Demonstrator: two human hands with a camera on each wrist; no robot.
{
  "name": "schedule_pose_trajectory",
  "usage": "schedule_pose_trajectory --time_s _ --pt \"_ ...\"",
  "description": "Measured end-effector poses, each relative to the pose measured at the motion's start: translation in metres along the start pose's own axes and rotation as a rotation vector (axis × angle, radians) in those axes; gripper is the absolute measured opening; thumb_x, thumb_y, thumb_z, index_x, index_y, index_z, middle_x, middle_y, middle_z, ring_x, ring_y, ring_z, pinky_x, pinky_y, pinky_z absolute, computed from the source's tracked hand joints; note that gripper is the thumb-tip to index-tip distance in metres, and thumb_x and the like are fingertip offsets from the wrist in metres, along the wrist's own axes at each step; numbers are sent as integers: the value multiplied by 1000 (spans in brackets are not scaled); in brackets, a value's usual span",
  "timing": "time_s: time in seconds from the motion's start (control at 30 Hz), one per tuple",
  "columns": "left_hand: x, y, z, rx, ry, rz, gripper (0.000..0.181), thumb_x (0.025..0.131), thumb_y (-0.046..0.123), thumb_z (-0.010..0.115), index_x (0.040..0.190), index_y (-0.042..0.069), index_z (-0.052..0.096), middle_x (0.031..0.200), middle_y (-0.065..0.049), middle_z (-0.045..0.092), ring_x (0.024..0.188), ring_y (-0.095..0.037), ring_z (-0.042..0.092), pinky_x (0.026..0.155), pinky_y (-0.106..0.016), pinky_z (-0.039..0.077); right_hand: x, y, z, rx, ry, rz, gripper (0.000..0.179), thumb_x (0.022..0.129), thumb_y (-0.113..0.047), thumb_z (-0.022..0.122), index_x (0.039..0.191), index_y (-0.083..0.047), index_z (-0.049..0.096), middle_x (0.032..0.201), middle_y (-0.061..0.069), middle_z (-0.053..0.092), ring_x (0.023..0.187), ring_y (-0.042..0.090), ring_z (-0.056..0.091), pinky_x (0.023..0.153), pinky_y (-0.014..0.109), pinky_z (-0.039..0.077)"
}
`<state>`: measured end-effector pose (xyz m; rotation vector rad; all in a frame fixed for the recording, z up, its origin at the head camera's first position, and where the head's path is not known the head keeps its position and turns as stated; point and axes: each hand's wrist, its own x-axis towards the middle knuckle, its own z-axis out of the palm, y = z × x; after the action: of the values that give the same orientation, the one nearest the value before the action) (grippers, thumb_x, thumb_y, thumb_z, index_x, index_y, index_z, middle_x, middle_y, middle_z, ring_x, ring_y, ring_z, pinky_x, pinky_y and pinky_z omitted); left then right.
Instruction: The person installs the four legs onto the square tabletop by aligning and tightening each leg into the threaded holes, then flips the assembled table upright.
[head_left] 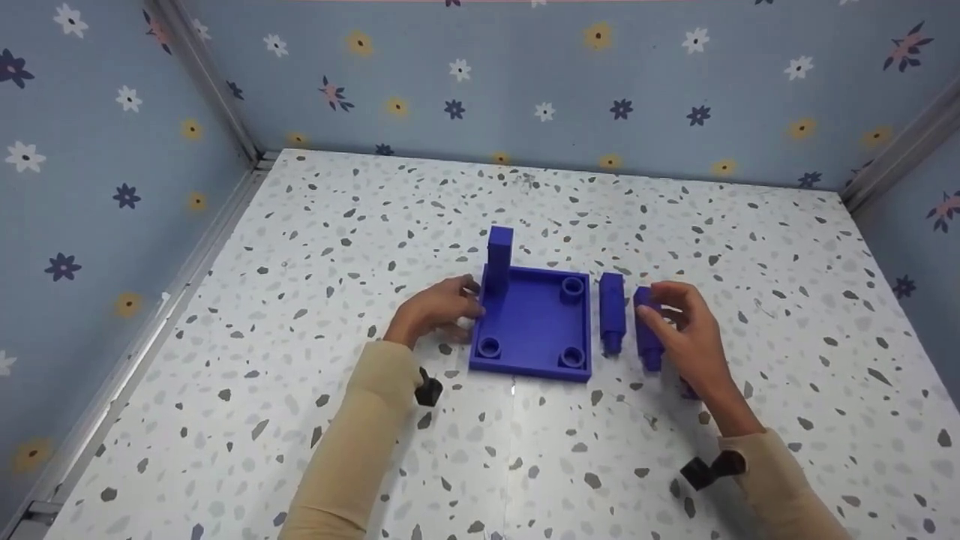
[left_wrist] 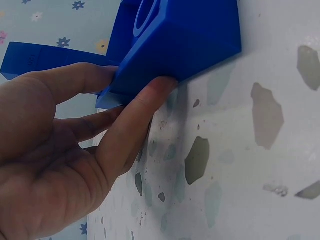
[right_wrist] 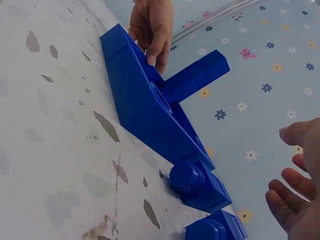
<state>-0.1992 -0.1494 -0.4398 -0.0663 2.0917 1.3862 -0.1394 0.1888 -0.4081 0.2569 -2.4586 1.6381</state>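
Two forearms in tan, softly creased sleeves (head_left: 337, 450) reach in from the near edge, a small black device (head_left: 428, 390) at the left wrist and a similar one at the right. The right hand (head_left: 686, 330) arches over the table, palm down and thumb apart from the curved fingers. Its grip is released: the right wrist view shows a gap between the fingers and the blocks below. Part of a small purple piece (head_left: 688, 390) peeks from under that wrist, mostly hidden.

Beneath the right hand lies a square-sided leg (head_left: 646, 341), and just left of it a matching leg (head_left: 612, 307); both are smooth, plastic-looking and blue-violet, with a round stepped peg pointing toward the person.

Left of these, near the middle of the table, sits a shallow square tray (head_left: 532, 322) of the same colour, flat on the surface, with a raised rim. Ring-shaped sockets show in three corners. The left hand (head_left: 439, 307) comes in from the left, its grip loose, fingertips resting against the tray's rim and outer wall without wrapping round it. At the tray's far left corner an upright leg (head_left: 500, 251) stands straight.

The white table (head_left: 225, 360) is speckled with grey and brown chips. Behind it rises a pale blue wall (head_left: 510, 67) printed with white, yellow and navy flowers.
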Motion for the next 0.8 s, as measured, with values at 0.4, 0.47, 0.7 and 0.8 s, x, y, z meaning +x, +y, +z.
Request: schedule_pose_trajectory --time_s 0.4,0.47,0.7,0.8 --pt "-1 0 0 -35 -14 8 49 89 9 58 135 6 42 126 -15 54 109 -26 59 79 -32 59 1 33 -18 -97 -13 56 46 90 -17 66 129 0 48 124 13 55 112 28 55 91 17 48" --pt "-1 0 0 -32 -14 6 48 89 9 58 135 6 42 125 -15 54 109 -26 59 79 -32 59 1 42 -22 -132 -9 74 47 91 -24 65 130 -4 48 124 7 55 112 22 55 91 17 47" --pt "-1 0 0 -23 -12 -8 49 89 9 58 135 7 42 125 -14 54 108 -26 59 79 -32 58 0 51 -32 -177 4 122 52 90 -35 65 131 -7 46 128 11 51 113 15 54 96 21 46" --pt "0 0 0 -18 -8 -10 50 89 9 59 136 7 41 125 -14 54 108 -26 60 79 -31 58 -1 53 -36 -194 11 137 54 90 -36 64 131 -7 45 129 11 51 114 15 53 96 20 45"
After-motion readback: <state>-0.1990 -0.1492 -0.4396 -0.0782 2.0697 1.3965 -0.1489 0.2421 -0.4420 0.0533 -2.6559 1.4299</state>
